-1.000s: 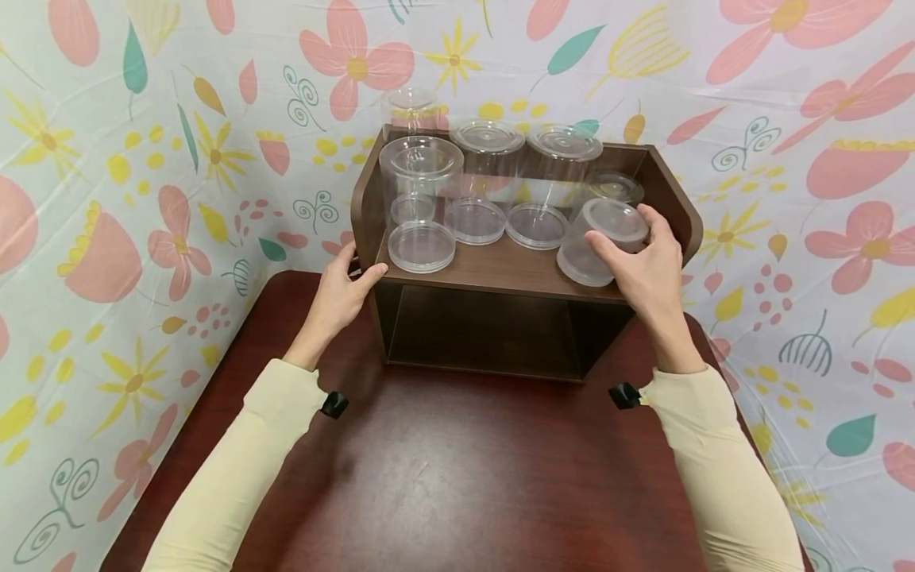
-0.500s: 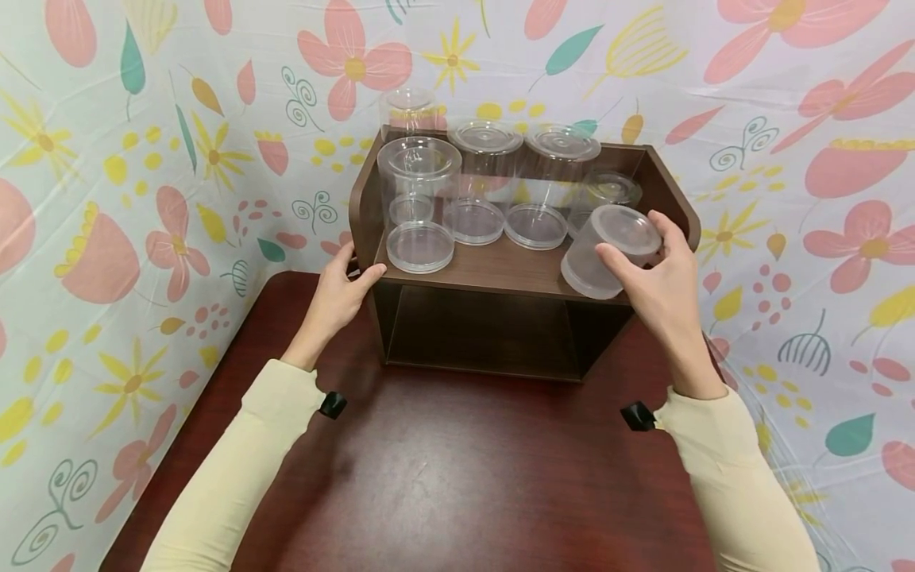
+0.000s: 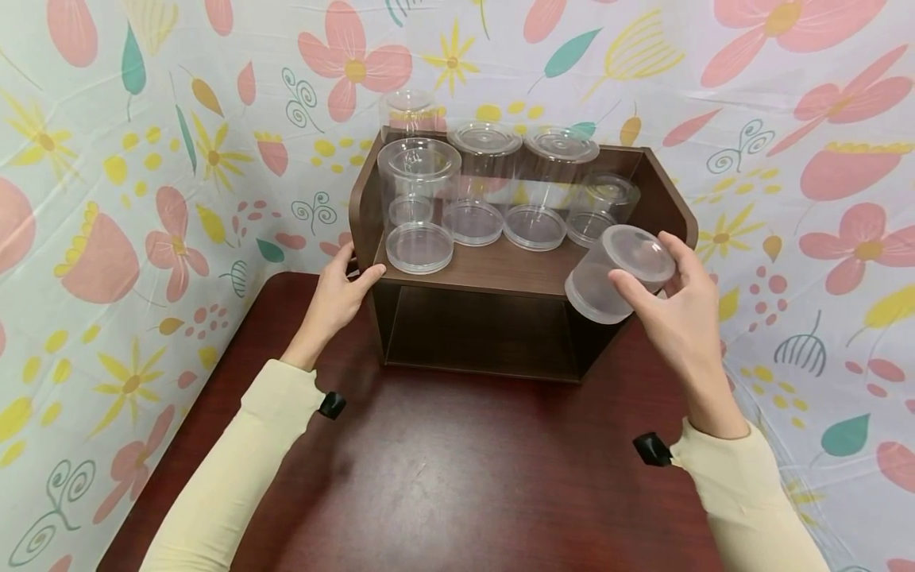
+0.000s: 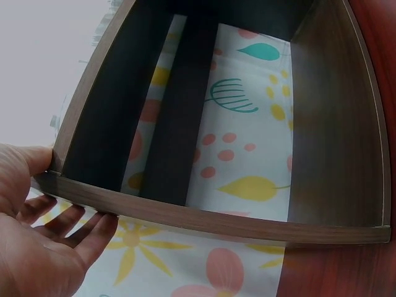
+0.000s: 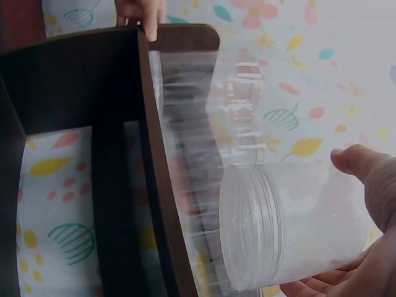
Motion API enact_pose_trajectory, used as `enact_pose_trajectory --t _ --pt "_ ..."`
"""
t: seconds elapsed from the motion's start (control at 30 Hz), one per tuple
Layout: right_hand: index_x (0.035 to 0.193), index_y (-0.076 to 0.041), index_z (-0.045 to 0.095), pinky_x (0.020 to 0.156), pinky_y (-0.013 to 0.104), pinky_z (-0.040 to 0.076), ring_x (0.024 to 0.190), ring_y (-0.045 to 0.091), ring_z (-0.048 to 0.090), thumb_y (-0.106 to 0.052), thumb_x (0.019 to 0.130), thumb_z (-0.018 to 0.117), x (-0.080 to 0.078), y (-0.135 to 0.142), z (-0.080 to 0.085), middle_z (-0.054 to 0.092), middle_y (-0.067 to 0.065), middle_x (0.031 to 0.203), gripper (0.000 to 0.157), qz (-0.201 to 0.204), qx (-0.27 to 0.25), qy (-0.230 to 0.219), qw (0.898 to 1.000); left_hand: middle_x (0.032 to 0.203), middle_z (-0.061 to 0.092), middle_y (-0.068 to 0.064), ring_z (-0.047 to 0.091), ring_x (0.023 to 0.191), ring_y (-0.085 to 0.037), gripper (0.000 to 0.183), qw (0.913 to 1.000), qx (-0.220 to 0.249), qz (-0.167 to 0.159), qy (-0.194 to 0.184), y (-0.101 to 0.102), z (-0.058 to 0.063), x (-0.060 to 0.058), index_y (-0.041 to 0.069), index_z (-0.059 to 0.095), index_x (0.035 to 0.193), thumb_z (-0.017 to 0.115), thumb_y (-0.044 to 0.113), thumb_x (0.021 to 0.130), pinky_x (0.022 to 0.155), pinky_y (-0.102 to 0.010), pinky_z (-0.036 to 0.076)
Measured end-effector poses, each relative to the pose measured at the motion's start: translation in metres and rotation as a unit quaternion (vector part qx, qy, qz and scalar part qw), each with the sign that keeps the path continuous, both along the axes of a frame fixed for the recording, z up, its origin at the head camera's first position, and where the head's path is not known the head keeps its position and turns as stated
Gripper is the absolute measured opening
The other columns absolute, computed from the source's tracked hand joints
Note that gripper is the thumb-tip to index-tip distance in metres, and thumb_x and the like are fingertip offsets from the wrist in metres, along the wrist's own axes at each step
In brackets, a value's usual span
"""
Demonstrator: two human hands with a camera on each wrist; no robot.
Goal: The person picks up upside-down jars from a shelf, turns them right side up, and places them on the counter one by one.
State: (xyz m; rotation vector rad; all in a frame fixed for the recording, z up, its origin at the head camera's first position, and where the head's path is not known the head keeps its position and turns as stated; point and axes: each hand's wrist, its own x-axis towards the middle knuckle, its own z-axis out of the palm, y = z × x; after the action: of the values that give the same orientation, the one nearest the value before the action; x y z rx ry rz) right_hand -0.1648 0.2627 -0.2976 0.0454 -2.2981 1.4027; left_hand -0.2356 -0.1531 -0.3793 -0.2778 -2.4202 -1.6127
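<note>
Since the frame one second earlier, a frosted, translucent plastic cylindrical jar (image 3: 600,282) is shifting outward and down with the person's right hand (image 3: 682,322), coming away from the dark brown wood-grain shelf unit (image 3: 515,268); the left hand (image 3: 333,306) is keeping its place.

Right hand: part-way open, curling round the frosted jar, thumb pressing on the near side, fingers wrapping the far side. Jar is sitting inside this grip, tilting, its ringed end pointing toward the shelf; the right wrist view is showing a gap between that end and the board's front edge.

Left hand: part-way open, gripping the shelf's side panel, thumb resting at the front corner, fingers lying along the outer face.

Just beyond the left hand, a tall, clear plastic cylindrical jar (image 3: 420,206) is standing on the upper board, with a second clear cylindrical jar (image 3: 410,115) standing farther behind it. Between the hands, two tall, clear lidded jars (image 3: 484,179) are standing side by side. Beyond the right hand, a short, clear round jar (image 3: 604,208) is standing. Below both hands, a dark red, glossy table (image 3: 429,485) is supporting the shelf.
</note>
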Motion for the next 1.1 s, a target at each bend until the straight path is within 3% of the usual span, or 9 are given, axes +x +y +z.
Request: enact_pose_trajectory --t 0.1,0.3,0.53,0.73,0.93,1.1 --pt "0.155 -0.008 0.046 0.093 0.012 0.046 0.119 0.010 0.058 -0.019 0.088 0.083 0.007 0.000 -0.002 0.056 0.005 0.141 0.077 0.001 -0.006 0.004 1.000 0.135 0.060 -0.023 0.054 0.131 -0.036 0.052 1.0000 0.002 0.001 0.002 0.000 -0.001 0.000 0.003 0.049 0.148 0.067 0.021 0.103 0.107 -0.051 0.048" --pt "0.153 -0.008 0.047 0.079 0.011 0.051 0.102 0.008 0.063 -0.010 0.087 0.082 0.018 0.002 -0.008 0.060 0.002 0.133 0.076 0.006 -0.017 0.018 1.000 0.134 0.060 -0.023 0.055 0.130 -0.035 0.051 1.0000 0.004 0.004 0.003 0.000 -0.001 0.000 0.003 0.051 0.147 0.067 0.021 0.102 0.107 -0.051 0.048" --pt "0.150 -0.002 0.050 0.078 0.012 0.051 0.102 0.013 0.063 0.005 0.084 0.079 0.030 0.001 -0.013 0.062 0.006 0.130 0.072 0.039 -0.087 0.044 0.995 0.135 0.060 -0.022 0.054 0.131 -0.035 0.052 1.0000 0.006 0.004 0.006 0.000 -0.002 -0.001 0.003 0.050 0.148 0.067 0.022 0.102 0.108 -0.051 0.048" --pt "0.148 -0.001 0.051 0.073 0.012 0.051 0.092 0.012 0.063 0.008 0.084 0.078 0.038 0.002 -0.021 0.062 0.007 0.131 0.070 0.046 -0.093 0.052 0.993 0.135 0.060 -0.022 0.054 0.131 -0.035 0.053 0.9999 0.010 0.003 0.007 0.001 -0.002 0.000 0.003 0.050 0.148 0.067 0.022 0.102 0.108 -0.051 0.048" --pt "0.147 0.004 0.050 0.075 0.012 0.053 0.097 0.012 0.063 0.013 0.084 0.073 0.044 0.002 -0.031 0.058 0.010 0.137 0.067 0.067 -0.141 0.073 0.985 0.136 0.059 -0.022 0.054 0.131 -0.036 0.054 0.9999 0.010 0.002 0.009 0.001 -0.003 -0.001 0.003 0.048 0.150 0.067 0.022 0.103 0.108 -0.051 0.047" --pt "0.147 0.003 0.051 0.074 0.012 0.054 0.095 0.013 0.065 0.015 0.084 0.072 0.047 0.003 -0.039 0.062 0.011 0.132 0.067 0.066 -0.175 0.069 0.980 0.136 0.059 -0.022 0.053 0.132 -0.035 0.054 0.9999 0.012 0.001 0.011 0.001 -0.003 0.000 0.003 0.048 0.150 0.067 0.021 0.103 0.109 -0.051 0.047"
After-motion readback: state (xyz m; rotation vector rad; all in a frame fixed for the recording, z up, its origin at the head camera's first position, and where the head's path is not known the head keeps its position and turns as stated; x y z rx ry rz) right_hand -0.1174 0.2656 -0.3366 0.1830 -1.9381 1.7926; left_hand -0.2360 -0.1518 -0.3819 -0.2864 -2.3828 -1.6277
